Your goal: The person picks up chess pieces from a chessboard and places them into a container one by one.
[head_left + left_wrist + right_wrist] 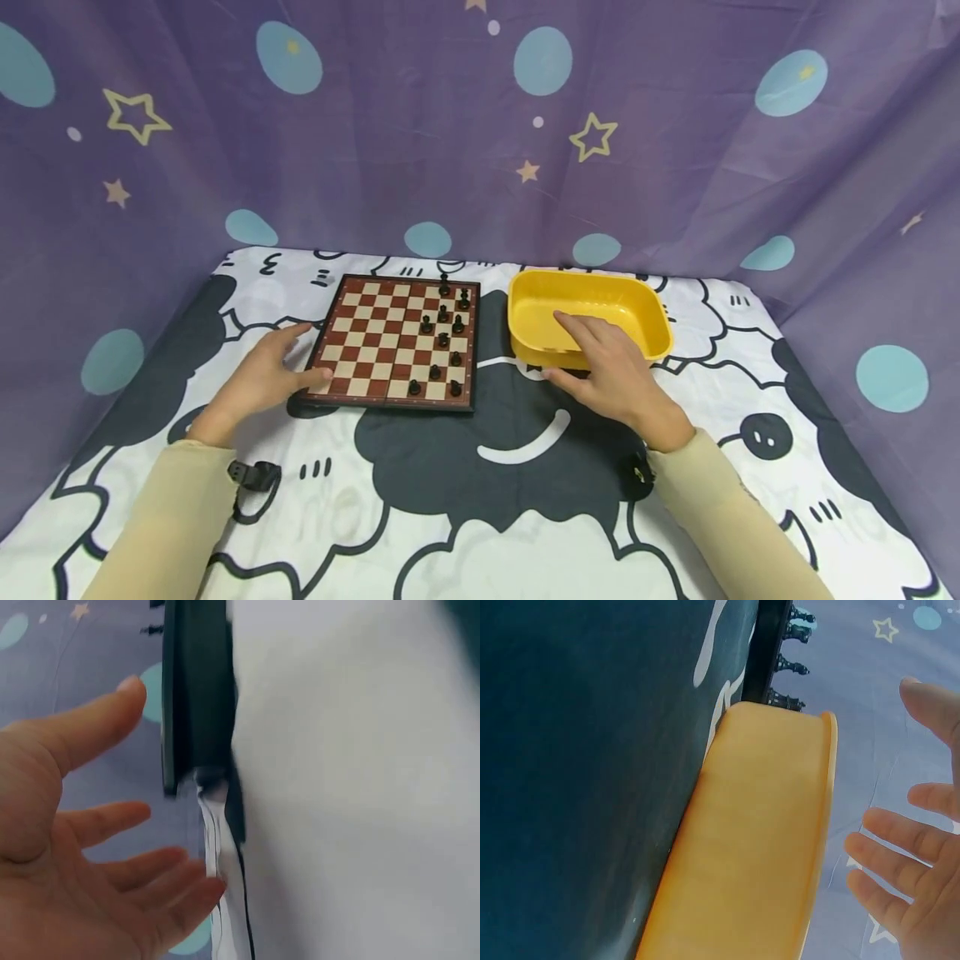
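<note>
A brown and cream chessboard (363, 333) lies flat on the cloth, with several black chess pieces (443, 340) standing on its right half. My left hand (264, 379) is at the board's left edge, thumb over the near left corner. In the left wrist view its fingers (161, 877) are spread beside the dark side of the board (196, 697) and hold nothing. My right hand (611, 375) hovers at the near side of a yellow tub (592, 287). The right wrist view shows its fingers (896, 855) extended and apart from the tub wall (757, 840).
A white cloth with black cartoon sheep (517, 467) covers the table. Purple curtains (420, 150) with stars and blue ovals stand behind and at both sides. The tub sits just right of the board, with a narrow gap between them.
</note>
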The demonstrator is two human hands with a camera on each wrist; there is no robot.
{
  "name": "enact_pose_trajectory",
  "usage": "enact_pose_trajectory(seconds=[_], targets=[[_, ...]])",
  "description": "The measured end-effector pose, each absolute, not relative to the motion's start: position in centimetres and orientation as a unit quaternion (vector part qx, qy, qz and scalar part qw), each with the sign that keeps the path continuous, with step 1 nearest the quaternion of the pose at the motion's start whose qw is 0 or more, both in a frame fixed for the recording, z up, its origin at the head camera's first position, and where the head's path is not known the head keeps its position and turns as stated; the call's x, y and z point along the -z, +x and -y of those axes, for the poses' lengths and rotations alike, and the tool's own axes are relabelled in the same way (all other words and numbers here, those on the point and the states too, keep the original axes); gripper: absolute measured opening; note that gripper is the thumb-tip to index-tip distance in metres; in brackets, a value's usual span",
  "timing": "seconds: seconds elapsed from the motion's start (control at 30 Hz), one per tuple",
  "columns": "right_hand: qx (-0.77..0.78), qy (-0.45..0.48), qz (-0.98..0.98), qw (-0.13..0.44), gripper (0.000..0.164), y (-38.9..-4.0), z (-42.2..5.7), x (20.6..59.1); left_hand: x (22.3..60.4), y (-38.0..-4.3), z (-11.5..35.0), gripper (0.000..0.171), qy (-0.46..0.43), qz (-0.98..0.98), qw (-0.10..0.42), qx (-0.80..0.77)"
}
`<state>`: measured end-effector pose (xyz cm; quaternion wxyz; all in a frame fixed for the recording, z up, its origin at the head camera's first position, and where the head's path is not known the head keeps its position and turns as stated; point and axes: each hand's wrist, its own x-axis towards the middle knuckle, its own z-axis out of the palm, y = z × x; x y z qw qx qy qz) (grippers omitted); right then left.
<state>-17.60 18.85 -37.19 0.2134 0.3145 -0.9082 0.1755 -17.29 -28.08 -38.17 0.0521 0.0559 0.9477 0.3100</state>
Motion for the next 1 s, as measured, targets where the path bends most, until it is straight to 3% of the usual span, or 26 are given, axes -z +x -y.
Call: enact_pose_trajectory(seconds=[0.37,1.0], targets=[[-0.186,0.32,0.907,0.2,0.077,-17.8,-16.9,37.0,37.5,-19.5,28.5,0.092,0.016,-0.921,0.132,-0.365],[-0.213,0.318,0.913,0.144,0.083,-17.4,-14.6,36.2,38.8,-21.4,28.2,0.085,-0.008,-0.907,0.138,-0.398]])
